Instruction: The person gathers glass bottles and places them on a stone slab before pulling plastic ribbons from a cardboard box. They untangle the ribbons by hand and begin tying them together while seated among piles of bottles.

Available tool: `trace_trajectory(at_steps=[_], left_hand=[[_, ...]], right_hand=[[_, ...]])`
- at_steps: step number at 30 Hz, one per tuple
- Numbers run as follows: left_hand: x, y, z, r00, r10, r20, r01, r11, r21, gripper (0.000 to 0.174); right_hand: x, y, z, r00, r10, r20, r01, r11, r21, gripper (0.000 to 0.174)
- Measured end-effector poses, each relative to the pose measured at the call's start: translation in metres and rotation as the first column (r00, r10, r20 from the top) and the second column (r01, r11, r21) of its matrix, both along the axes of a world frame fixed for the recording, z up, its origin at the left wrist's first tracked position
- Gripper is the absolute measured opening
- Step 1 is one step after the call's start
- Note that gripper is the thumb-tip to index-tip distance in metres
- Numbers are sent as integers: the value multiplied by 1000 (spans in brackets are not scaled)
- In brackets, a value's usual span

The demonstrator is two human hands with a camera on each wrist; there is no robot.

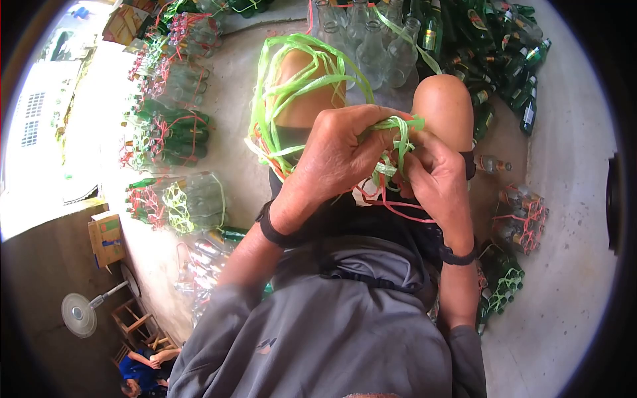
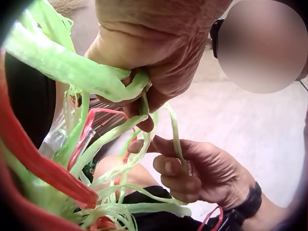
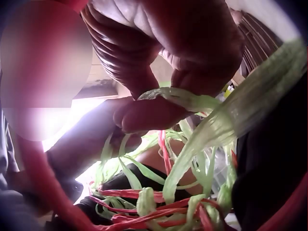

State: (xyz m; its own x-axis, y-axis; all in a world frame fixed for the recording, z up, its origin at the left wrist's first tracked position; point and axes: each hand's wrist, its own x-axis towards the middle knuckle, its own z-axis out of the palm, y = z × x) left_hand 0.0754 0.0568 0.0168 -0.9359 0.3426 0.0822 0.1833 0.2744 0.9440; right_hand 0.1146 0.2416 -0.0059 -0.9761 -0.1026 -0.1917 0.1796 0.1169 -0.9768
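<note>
In the head view my left hand (image 1: 342,152) pinches a strand of light green plastic twine (image 1: 398,126) between thumb and fingers. Close beside it, my right hand (image 1: 438,176) has its fingers curled on the same twine, above my lap. A loose bundle of green twine (image 1: 292,50) drapes over my left knee. Red twine (image 1: 398,211) hangs below the hands. The left wrist view shows a green strand (image 2: 175,130) running down to the right hand's fingers (image 2: 178,183). In the right wrist view a broad green strip (image 3: 207,139) comes out of the right hand's pinch.
Clear glass bottles (image 1: 375,56) stand beyond my knees, with green bottles (image 1: 478,33) heaped to their right. Tied bottle bundles (image 1: 179,132) line the left side. A fan (image 1: 79,315), a cardboard box (image 1: 106,239) and a seated person (image 1: 142,371) are at lower left.
</note>
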Motion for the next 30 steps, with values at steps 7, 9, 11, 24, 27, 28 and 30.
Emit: trace_trajectory(at_steps=[7, 9, 11, 24, 27, 28, 30], left_hand=[[-3, -10, 5, 999, -3, 49, 3, 1000, 13, 30], [-4, -11, 3, 998, -10, 55, 11, 1000, -21, 30], [-4, -11, -5, 1000, -8, -2, 8, 1000, 21, 28], [-3, -12, -2, 974, -69, 214, 44, 992, 119, 30], [-3, -14, -1, 971, -94, 221, 73, 992, 102, 35], [-3, -14, -2, 962, -110, 249, 80, 989, 127, 37], [-2, -13, -2, 952, -128, 278, 88, 984, 152, 38]], right_hand=[[4, 12, 1, 995, 68, 73, -52, 977, -206, 6], [5, 20, 12, 995, 97, 10, -94, 983, -160, 7], [4, 24, 17, 994, 85, -74, -94, 988, -124, 8], [4, 37, 18, 997, -38, -63, 18, 957, -290, 17], [4, 41, 18, 998, -57, -3, 54, 953, -297, 22], [4, 42, 17, 999, -53, 6, 52, 949, -312, 25], [3, 43, 20, 997, -72, 5, 71, 957, -281, 24]])
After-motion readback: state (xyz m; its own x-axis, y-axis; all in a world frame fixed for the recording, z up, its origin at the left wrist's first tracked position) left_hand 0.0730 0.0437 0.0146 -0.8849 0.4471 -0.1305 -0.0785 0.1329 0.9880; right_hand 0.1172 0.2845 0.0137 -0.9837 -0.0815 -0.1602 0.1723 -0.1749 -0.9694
